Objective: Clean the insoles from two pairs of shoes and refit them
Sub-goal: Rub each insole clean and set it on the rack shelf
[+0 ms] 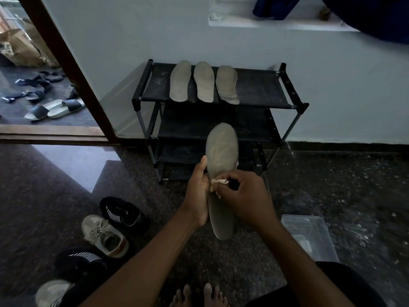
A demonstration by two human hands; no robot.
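Held insole (221, 151) sits upright-ish in front of the shoe rack (254, 89), toe end up and overlapping the rack's lower shelves in view, heel end down toward the floor. Left hand (198, 196) grips its left edge around mid-length, thumb up along the edge, fingers wrapped behind, so closed on the insole. Right hand (245, 198) is curled over the insole's middle from the right, fingertips pinching a small pale cloth (218, 183) pressed against the insole face, just beside the left thumb. Faint light streaks show on the upper part of the insole face. Three more insoles (203, 84) lie flat side by side on the rack's top shelf, toes toward the wall, near each other; cannot tell if edges touch. Left of the rack on the floor: two black shoes (121, 212) and two beige shoes (104, 235), alternating in a loose line toward the camera, laces and openings up. Right of the rack and closer to the person, a clear plastic container (309, 235) on the floor. Bare toes (199, 295) at bottom edge, below the held insole. Far left of the rack, past the door frame, slippers (55, 108) scattered outside.
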